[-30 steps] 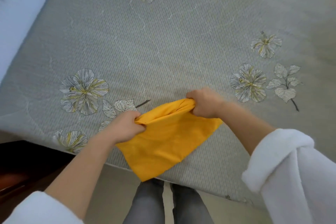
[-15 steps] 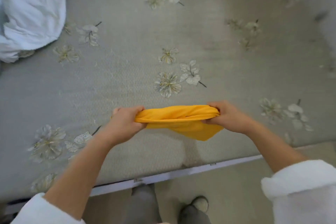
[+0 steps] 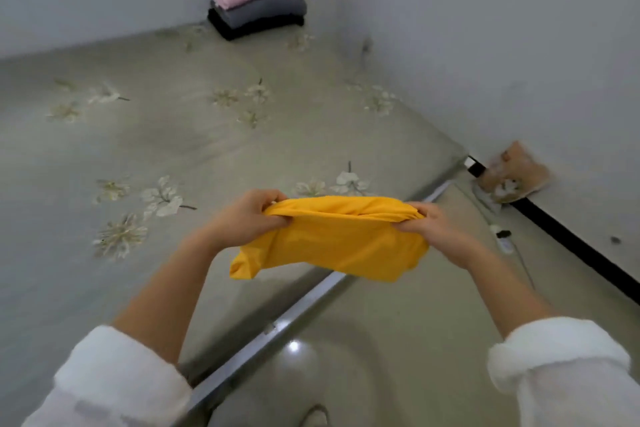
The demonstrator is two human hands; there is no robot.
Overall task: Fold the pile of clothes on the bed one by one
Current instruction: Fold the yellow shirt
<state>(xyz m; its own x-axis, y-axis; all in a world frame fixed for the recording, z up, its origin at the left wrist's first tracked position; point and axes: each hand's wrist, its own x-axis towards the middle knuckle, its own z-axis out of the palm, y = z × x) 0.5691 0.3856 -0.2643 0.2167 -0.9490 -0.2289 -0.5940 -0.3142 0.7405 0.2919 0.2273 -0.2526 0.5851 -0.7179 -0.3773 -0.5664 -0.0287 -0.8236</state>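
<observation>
— Yellow cloth [image 3: 332, 243], thin smooth knit, folded into a rough band. It's in the air over the near edge of the bed [image 3: 173, 135], not lying on it.
— Hands?
— Left hand [image 3: 247, 218] clenched round the left end, right hand [image 3: 431, 227] pinching the right end. Both grasping, fabric bunched at each.
— Long axis?
— Side to side between the hands. Lower flap hangs loose, one corner puffed.
— Where next?
— My guess is the folded stack [image 3: 258, 7] in the far corner against the wall [image 3: 485, 45]: fluffy pink on top, then grey, then black. It's straight ahead, well apart from the hands, a bit left of the cloth's middle, so it's nearer the left hand.
— Bed surface?
— Grey-green sheet [image 3: 104, 156], flower print, flat. Frame's blurry, weave unreadable.
</observation>
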